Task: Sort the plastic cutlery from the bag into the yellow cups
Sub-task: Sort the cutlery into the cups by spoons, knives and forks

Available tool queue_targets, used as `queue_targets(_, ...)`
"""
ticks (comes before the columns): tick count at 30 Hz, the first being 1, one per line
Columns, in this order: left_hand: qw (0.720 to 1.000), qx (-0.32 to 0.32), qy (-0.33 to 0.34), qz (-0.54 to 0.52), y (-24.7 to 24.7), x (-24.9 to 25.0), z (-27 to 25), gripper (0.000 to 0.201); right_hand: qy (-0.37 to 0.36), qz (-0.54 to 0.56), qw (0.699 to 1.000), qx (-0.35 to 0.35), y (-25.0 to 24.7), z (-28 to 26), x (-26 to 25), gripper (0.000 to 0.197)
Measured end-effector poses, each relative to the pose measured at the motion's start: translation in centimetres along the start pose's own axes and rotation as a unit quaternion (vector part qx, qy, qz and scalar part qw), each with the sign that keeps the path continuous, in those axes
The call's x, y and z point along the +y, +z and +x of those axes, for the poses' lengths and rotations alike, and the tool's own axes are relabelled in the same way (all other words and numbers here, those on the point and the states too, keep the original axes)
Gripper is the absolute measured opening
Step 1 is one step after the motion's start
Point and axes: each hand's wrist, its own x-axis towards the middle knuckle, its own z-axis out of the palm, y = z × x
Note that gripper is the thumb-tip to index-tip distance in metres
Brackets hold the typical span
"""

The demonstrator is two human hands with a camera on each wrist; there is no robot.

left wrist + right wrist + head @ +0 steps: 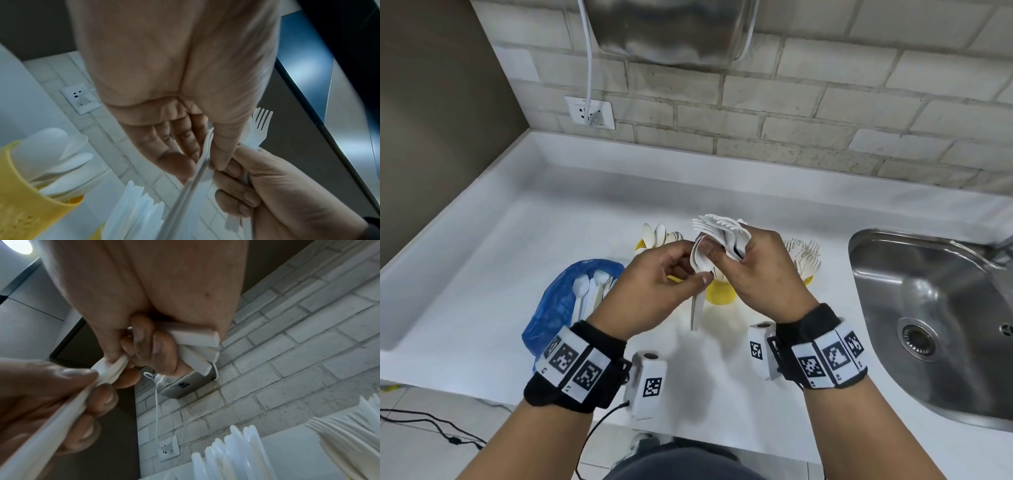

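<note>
Your right hand [760, 270] raised over the white desk [482, 260], fist gripping a bunch of white plastic forks [722, 229], your left hand [664, 284] pinching white plastic spoons [700, 263] beside it

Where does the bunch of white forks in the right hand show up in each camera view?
Head: bunch of forks at centre, tines fanned above the right hand.
Left wrist: only fork tines at right of centre, above the right hand's fingers.
Right wrist: only the handle ends, centre, sticking out of the grip.
Shared landmark: wall socket.
</note>
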Motion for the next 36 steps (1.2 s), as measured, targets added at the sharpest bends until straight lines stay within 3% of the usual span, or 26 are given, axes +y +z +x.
queue_targets(5, 0.998, 0.062, 0.0, 0.017, -1.5, -0.5, 0.2, 0.018, 0.008, 0.02, 0.998, 0.061, 0.2, -0.2, 0.7, 0.035)
queue_targets(8, 0.991, 0.132, 0.0, 0.035, -3.2, -0.8, 0.8, 0.019, 0.057, 0.073, 0.99, 0.106, -0.1, -0.5, 1.4, 0.018)
queue_targets(13, 0.96, 0.227, 0.045, 0.161, -5.0, -1.1, 1.7, 0.018, 0.148, 0.167, 0.965, 0.138, -0.5, -1.7, 2.9, 0.019)
queue_targets(15, 0.95, 0.241, 0.056, 0.189, -5.2, -1.5, 2.2, 0.02, 0.177, 0.186, 0.955, 0.151, -0.5, -2.2, 3.3, 0.028)
queue_targets(18, 0.942, 0.24, 0.062, 0.227, -5.4, -2.4, 2.9, 0.021, 0.202, 0.215, 0.942, 0.164, -0.3, -2.7, 3.6, 0.048)
queue_targets(23, 0.941, 0.19, 0.035, 0.278, -5.1, -3.5, 4.3, 0.031, 0.222, 0.215, 0.936, 0.168, -0.5, -3.1, 4.0, 0.027)
queue_targets(29, 0.936, 0.119, 0.013, 0.332, -4.5, -4.6, 5.7, 0.045, 0.232, 0.214, 0.935, 0.161, -0.5, -3.2, 3.8, 0.029)
queue_targets(36, 0.886, 0.106, 0.01, 0.451, -3.8, -6.4, 7.1, 0.045, 0.215, 0.153, 0.954, 0.142, -0.5, -3.5, 3.5, 0.02)
